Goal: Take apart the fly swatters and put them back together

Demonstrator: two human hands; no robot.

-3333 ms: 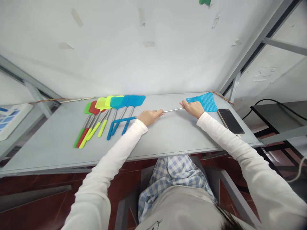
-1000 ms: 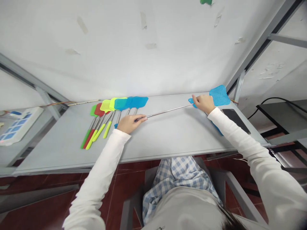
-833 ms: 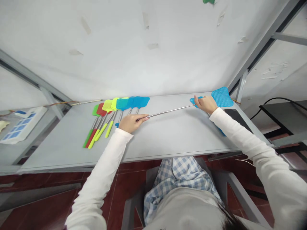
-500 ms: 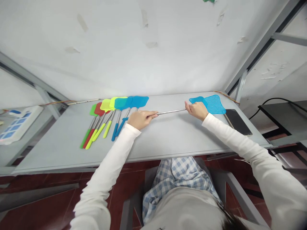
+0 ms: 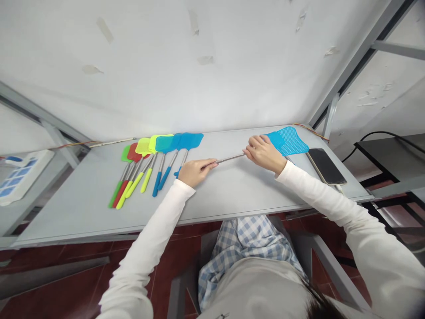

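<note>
A fly swatter with a thin metal rod [image 5: 230, 158] spans the gap between my hands, held just above the table. My left hand [image 5: 194, 173] is closed around its left part, with a bit of blue handle [image 5: 176, 174] poking out beyond the fist. Fingers curled, my right hand [image 5: 264, 153] grips the rod farther right. Just past it are overlapping blue mesh swatter heads [image 5: 294, 141]; which one belongs to the held rod I cannot tell. Left of my left hand lie several swatters, with green, red, yellow [image 5: 143, 146] and blue heads [image 5: 192, 141].
A black-screened phone [image 5: 327, 166] lies on the right of the grey table [image 5: 229, 195]. White wall [image 5: 206, 97] rises behind it, and metal frame posts stand at both sides. A white and blue box [image 5: 25, 175] is at far left, a dark stool [image 5: 392, 159] at right.
My right hand has slid left, nearer to my left hand, and its fingers now curl over the rod. The bare rod between my hands looks shorter. My view has shifted slightly.
</note>
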